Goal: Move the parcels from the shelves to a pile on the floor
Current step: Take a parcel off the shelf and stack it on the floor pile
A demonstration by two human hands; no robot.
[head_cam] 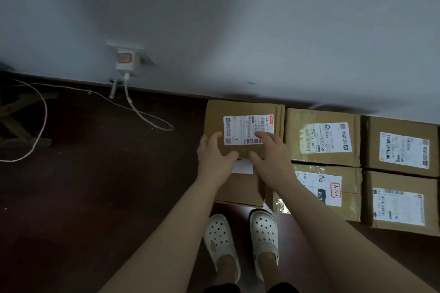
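1. Resting palms-down on top of the leftmost parcel (pixel 245 109): left hand (pixel 215 154) and right hand (pixel 271 153). Fingers are spread and fairly straight, not wrapped round any edge. The thumbs nearly meet at the near edge.
2. Location: that parcel is at the left end of the pile, on the dark floor (pixel 95 173) right against the wall (pixel 214 19). No shelves in view.
3. Handling (my guess): a stiff, taped corrugated carton that should hold its shape. Weight can't be read, but it looks manageable with two hands. Bare cardboard gives good friction. The shipping label (pixel 247 129) looks slicker, so don't grip on it.
4. Hold: palms on opposite side walls, or fingers under the bottom edges. Pressing from the top only suits nudging or squaring it up.
5. Parcels: six visible, three columns by two rows.
   - I can't tell whether the one under the hands lies on top of the front-left parcel (pixel 240 190) or just behind it.
   - The front-middle parcel (pixel 333 188) is partly hidden by the right forearm.
6. Other items: one charger (pixel 127 62) in a wall socket, white cable (pixel 147 119) trailing over the floor, and two white clogs (pixel 220 238) on the person's feet.
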